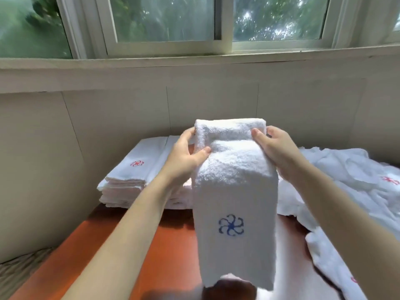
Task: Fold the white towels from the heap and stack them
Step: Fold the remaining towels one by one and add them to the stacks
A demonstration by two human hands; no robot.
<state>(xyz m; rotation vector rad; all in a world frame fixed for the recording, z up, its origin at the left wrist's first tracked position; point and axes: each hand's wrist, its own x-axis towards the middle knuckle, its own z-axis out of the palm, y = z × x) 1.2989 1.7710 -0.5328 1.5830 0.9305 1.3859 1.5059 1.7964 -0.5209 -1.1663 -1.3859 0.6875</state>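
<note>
Two hands hold one white towel [233, 191] up at the centre of the view, above the reddish-brown tabletop [168, 245]. The left hand [186, 154] grips the towel's edge at 9 o'clock, thumb pressed on the near face and fingers wrapped round behind. The right hand [275, 148] grips the opposite edge at 3 o'clock in the same way, thumb on the near face and fingers behind. At 12 o'clock the towel's upper part is doubled over into a thick fold between the two hands. The rest hangs as a long narrow panel toward 6 o'clock. A blue emblem [231, 226] shaped like a pinwheel sits on the near face of that panel. Whether the lower edge touches the tabletop cannot be told.

At 9 o'clock from the held towel, a stack of folded towels [134, 169] lies on the tabletop against the wall [108, 118]. It is partly hidden by the left forearm, and a red emblem [137, 163] shows on its top towel. From 3 to 5 o'clock a heap of unfolded towels [346, 180] spreads crumpled across the tabletop. At 12 o'clock, above the wall, a sliding window [168, 18] shows green foliage through the glass.
</note>
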